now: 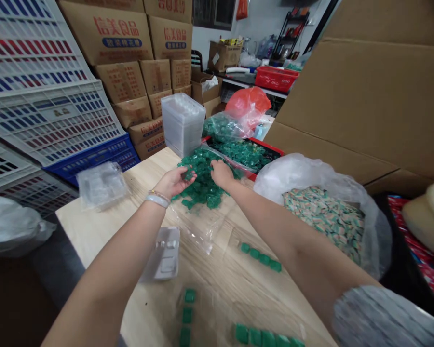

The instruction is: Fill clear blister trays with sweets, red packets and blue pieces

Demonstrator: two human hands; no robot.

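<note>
A heap of green wrapped pieces [202, 190] lies at the far side of the wooden table. My left hand [175, 180] is at its left edge, palm turned inward, fingers curled around a green piece. At the heap's right side, my right hand [221, 173] has its fingers pressed together on the pieces; what they hold is too small to make out. Nearer to me, green pieces lie in rows on clear plastic: one row [261, 256] under my right forearm, another [187, 315] at the near middle, a third [267, 337] at the near edge.
A white plastic tray [169, 253] lies beside my left forearm. Stacked clear containers [183, 125] stand behind the heap. A red-rimmed tray [251, 176] holds more green pieces. At right is a bag of small packets [325, 217]; clear boxes [103, 185] lie at the left corner.
</note>
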